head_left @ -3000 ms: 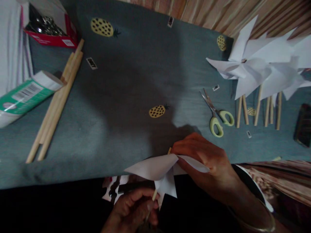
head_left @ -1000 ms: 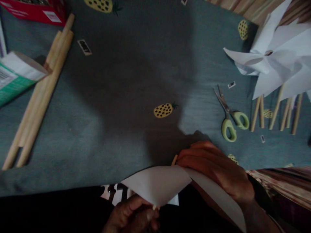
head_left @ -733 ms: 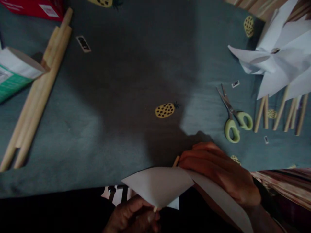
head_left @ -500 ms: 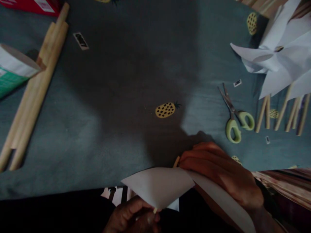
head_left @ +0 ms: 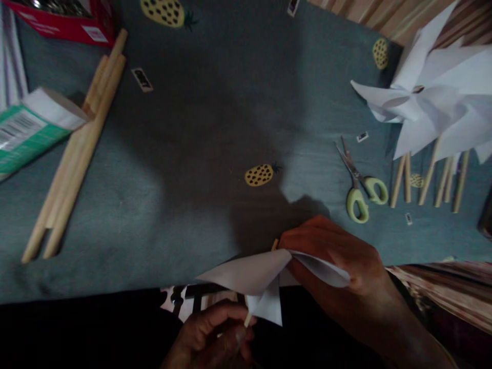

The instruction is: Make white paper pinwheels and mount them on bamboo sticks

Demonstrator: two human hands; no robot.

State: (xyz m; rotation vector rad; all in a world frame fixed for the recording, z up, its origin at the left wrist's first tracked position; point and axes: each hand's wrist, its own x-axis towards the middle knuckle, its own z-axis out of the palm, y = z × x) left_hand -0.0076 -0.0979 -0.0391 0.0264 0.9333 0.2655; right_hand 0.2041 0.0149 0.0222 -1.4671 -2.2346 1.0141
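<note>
A white paper pinwheel (head_left: 249, 274) is between my hands at the table's near edge, its blades spread out. My left hand (head_left: 215, 333) pinches the lower end of its thin wooden stick (head_left: 248, 319) between thumb and fingers. At the top, my right hand (head_left: 334, 256) is closed around the pinwheel's middle, where the stick's other end pokes out beside the knuckles. The right fingertips are hidden behind the hand and the paper. One curled blade lies against the right hand.
Green-handled scissors (head_left: 357, 182) lie partly open beyond my right hand. Several finished paper pinwheels (head_left: 426, 97) rest at the right. At left are wooden sticks (head_left: 82, 148), a green-and-white tube (head_left: 34, 130) and a red box (head_left: 73, 23) with metal bits inside.
The pinwheel's blades have turned, and the long blade by my right wrist now sits curled higher against the hand. Both hands keep their hold. The view has shifted slightly.
</note>
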